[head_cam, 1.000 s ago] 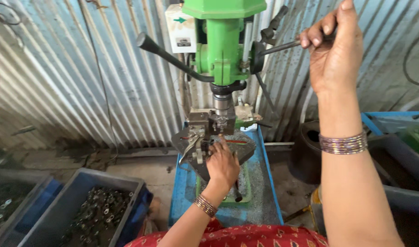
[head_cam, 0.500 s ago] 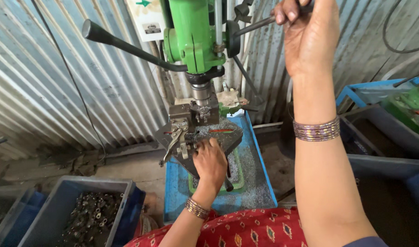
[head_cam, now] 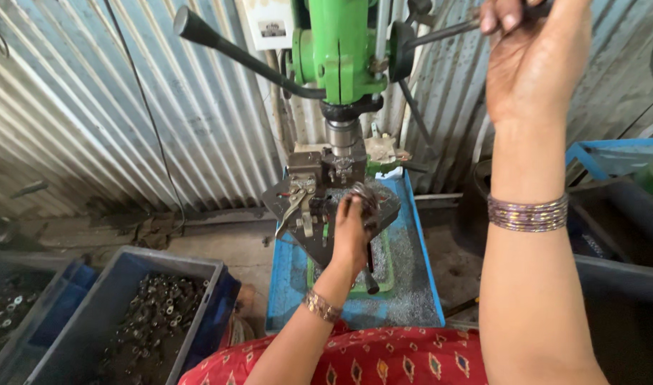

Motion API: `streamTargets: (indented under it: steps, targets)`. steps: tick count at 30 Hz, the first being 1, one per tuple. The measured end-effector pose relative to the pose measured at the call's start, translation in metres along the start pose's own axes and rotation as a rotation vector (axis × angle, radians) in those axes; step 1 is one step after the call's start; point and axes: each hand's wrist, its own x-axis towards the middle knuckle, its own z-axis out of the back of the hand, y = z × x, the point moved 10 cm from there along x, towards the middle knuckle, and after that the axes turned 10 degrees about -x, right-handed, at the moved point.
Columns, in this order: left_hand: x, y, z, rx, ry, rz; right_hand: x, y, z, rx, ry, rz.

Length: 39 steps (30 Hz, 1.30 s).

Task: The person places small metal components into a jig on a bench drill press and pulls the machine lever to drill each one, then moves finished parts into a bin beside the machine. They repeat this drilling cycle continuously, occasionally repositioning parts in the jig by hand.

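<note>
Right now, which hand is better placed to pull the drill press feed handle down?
The right hand. It is raised and already grips the feed handle, while the left hand is low at the drill table, holding a round metal part.

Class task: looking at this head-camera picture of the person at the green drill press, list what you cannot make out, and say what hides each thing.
- Head view: the fingertips of the right hand on the feed handle are cut off by the top edge.
- The metal part at the left hand is half covered by the fingers and blurred.
- The drill bit under the chuck is hidden by the clamp fixture.
- The pieces in the grey crate are too small to identify.
</note>
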Motion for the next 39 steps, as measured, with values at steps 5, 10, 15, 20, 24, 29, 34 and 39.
streamTargets:
  steps: [5, 10, 15, 20, 24, 29, 34, 39]
  targets:
    - [0.024, 0.010, 0.021, -0.362, -0.117, -0.042, -0.003, -0.006, 0.018, -0.019, 0.015, -0.009]
    - [0.044, 0.011, 0.016, -0.337, -0.134, -0.125, -0.003, -0.009, 0.032, -0.088, 0.028, 0.008]
    - [0.047, 0.016, 0.003, -0.307, -0.087, 0.077, -0.002, -0.012, 0.041, -0.093, 0.022, -0.020]
    - [-0.021, -0.011, -0.035, 0.079, 0.090, 0.130, 0.001, -0.020, 0.056, -0.064, -0.005, -0.063]
    - [-0.076, -0.098, -0.062, 0.828, 0.239, -0.384, 0.000, -0.034, 0.080, 0.007, -0.052, -0.133]
    - [-0.072, -0.215, -0.044, 1.563, -0.336, -0.957, 0.004, -0.048, 0.103, 0.092, -0.089, -0.186]
    - [-0.011, -0.234, -0.018, 1.577, -0.314, -0.767, 0.001, -0.045, 0.103, 0.037, -0.079, -0.170]
    - [-0.002, -0.227, -0.047, 1.588, 0.053, -1.085, -0.012, -0.039, 0.089, -0.003, -0.066, -0.195]
